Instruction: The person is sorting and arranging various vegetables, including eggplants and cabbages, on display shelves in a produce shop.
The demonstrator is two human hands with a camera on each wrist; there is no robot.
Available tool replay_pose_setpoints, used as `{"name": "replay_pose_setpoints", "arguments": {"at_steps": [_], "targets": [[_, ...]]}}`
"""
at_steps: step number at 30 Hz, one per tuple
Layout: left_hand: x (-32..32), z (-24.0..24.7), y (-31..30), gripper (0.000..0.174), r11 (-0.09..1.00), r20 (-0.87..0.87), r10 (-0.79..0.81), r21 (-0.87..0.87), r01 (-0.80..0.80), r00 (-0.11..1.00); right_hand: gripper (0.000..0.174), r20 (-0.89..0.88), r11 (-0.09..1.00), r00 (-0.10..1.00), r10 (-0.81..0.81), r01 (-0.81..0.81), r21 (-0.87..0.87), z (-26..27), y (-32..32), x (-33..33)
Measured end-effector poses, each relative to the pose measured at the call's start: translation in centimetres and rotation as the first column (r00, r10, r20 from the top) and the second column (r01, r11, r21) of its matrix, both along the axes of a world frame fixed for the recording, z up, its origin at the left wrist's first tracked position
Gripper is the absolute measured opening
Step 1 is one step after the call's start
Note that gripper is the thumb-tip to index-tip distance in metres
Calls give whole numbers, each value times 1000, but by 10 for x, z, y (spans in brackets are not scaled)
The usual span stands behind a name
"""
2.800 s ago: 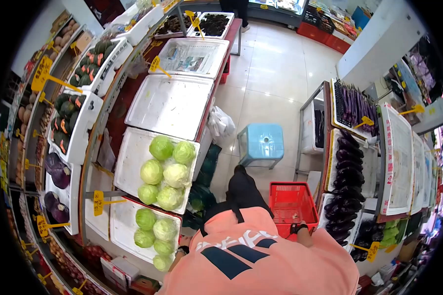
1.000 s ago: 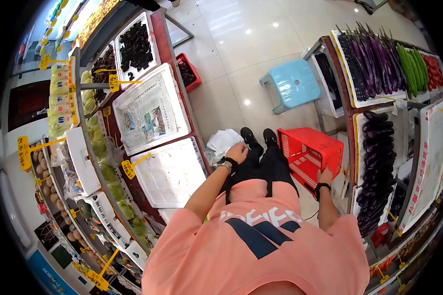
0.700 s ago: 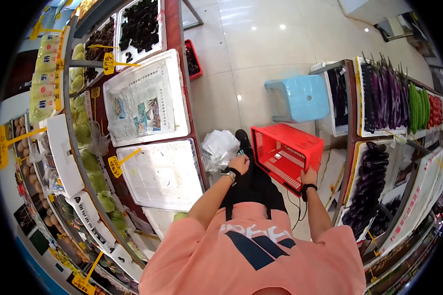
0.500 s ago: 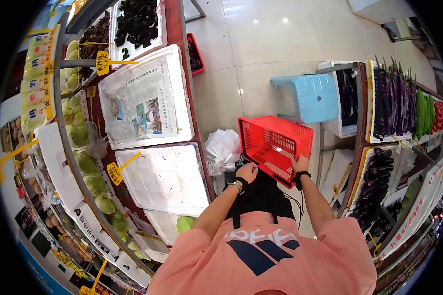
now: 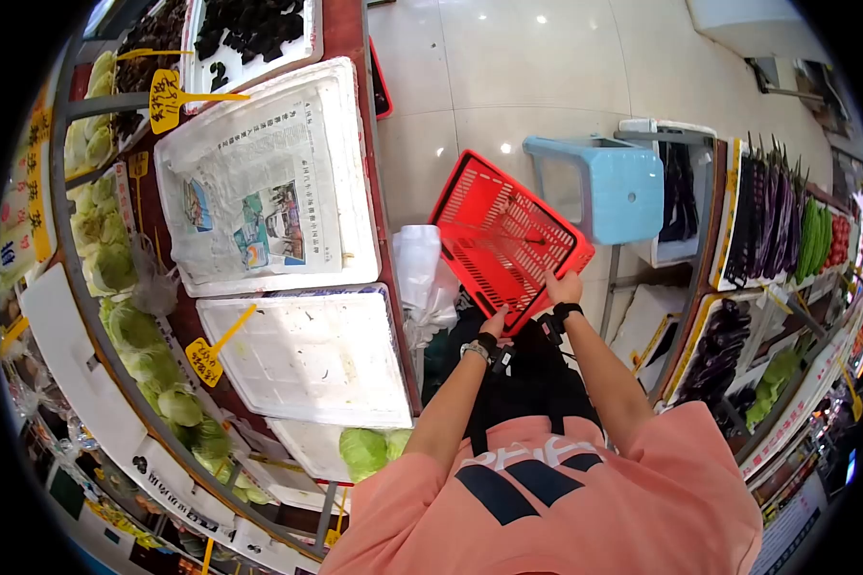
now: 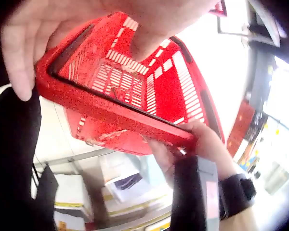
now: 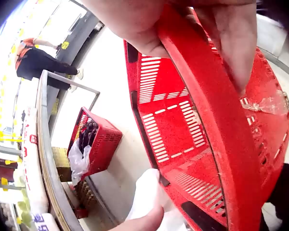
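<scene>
A red plastic shopping basket [image 5: 508, 240] with slotted walls is tilted in front of my body, its open top facing me. My right hand [image 5: 564, 287] grips its rim at the right corner; in the right wrist view, the fingers [image 7: 236, 48] lie on the outer side of the rim. At the near corner is my left hand [image 5: 494, 323]. In the left wrist view its fingers [image 6: 21, 72] hang over the outside of the rim [image 6: 111, 108], while the thumb [image 6: 147, 45] reaches over the inside.
A blue stool [image 5: 618, 196] stands just beyond the basket. White plastic bags [image 5: 422, 283] hang at the left stand, which bears white foam trays [image 5: 302, 350] and cabbages [image 5: 362, 450]. Eggplants [image 5: 714, 350] fill the right stand. Another red basket [image 7: 106, 137] stands on the floor.
My right hand has brought the basket up and leftward, turning it towards me. From beside the white bags, my left hand has moved over to the basket's rim. My view has swung round.
</scene>
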State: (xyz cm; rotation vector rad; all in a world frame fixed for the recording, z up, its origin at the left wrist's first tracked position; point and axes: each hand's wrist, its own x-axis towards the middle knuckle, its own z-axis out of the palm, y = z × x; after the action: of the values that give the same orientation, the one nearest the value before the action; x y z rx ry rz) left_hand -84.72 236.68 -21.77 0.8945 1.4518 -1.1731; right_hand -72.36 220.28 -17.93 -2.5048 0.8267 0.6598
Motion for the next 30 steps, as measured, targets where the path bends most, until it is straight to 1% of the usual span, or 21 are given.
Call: {"name": "replay_pose_setpoints", "arguments": {"at_steps": [1,3,5,7,8,11,12,13,15,16,17,18,19,20,21,23,25,27,28,29,30], "targets": [[1,-5,-6,76,993,-25,116,40,-115,993,46,-20,1000,1000,-14,13,-29,-6,-1,1],[1,-20,-6,72,965,-1,230,133,-228,973,38,79,990,994,-80,70,122,-18,0,7],[-3,-35,-8,55,893,82,433,95,-439,898,33,108,951,981,-161,124,284,-38,5,21],[-3,-61,-10,41,684,10,729,-51,-728,685,29,43,881,973,-228,188,434,-53,6,34],[-2,-83,-8,34,592,-25,801,-113,-798,598,24,-39,818,957,-288,268,509,-64,7,42],[3,-144,-19,32,516,-6,855,-111,-850,519,21,49,747,968,-247,158,646,-122,3,62],[1,-166,-23,30,498,58,867,-145,-855,495,21,104,792,988,-112,25,610,-137,6,76],[21,-165,-26,31,475,95,879,-79,-876,468,23,136,795,991,1,-83,600,-164,2,88],[38,-187,-26,35,470,122,881,-109,-876,457,25,52,769,997,51,-73,635,-210,9,114],[41,-204,-25,36,454,96,891,-142,-880,444,26,48,701,997,53,-71,710,-262,3,115],[42,-220,-26,38,434,64,901,-172,-884,430,28,39,723,992,121,-115,681,-244,19,137],[55,-219,-26,39,422,79,907,-133,-897,415,31,-67,673,976,207,-92,734,-253,23,151],[69,-219,-26,40,379,71,924,-68,-923,375,31,-83,613,980,180,-46,789,-268,28,157],[74,-230,-28,41,343,79,938,-100,-934,337,32,-141,633,969,203,-20,774,-279,33,165],[73,-244,-27,41,307,87,951,-129,-943,297,35,-113,615,979,171,-16,788,-302,34,164],[73,-276,-29,41,248,94,967,-171,-953,235,40,-155,685,955,254,-64,726,-317,44,177],[88,-289,-28,37,-28,84,996,-150,-988,-41,46,-116,665,951,286,-110,738,-308,62,188],[122,-272,-15,34,-12,223,974,-122,-992,-39,57,-32,610,956,291,-159,776,-327,88,190],[123,-286,-6,32,-35,292,954,-103,-994,-64,64,20,569,963,270,-176,803,-343,104,185],[113,-308,9,34,-7,321,945,-194,-981,-70,71,65,533,967,247,-191,824,-355,114,178],[111,-308,29,38,4,287,957,-192,-981,-52,77,161,401,944,286,-271,875,-354,128,175]]}}
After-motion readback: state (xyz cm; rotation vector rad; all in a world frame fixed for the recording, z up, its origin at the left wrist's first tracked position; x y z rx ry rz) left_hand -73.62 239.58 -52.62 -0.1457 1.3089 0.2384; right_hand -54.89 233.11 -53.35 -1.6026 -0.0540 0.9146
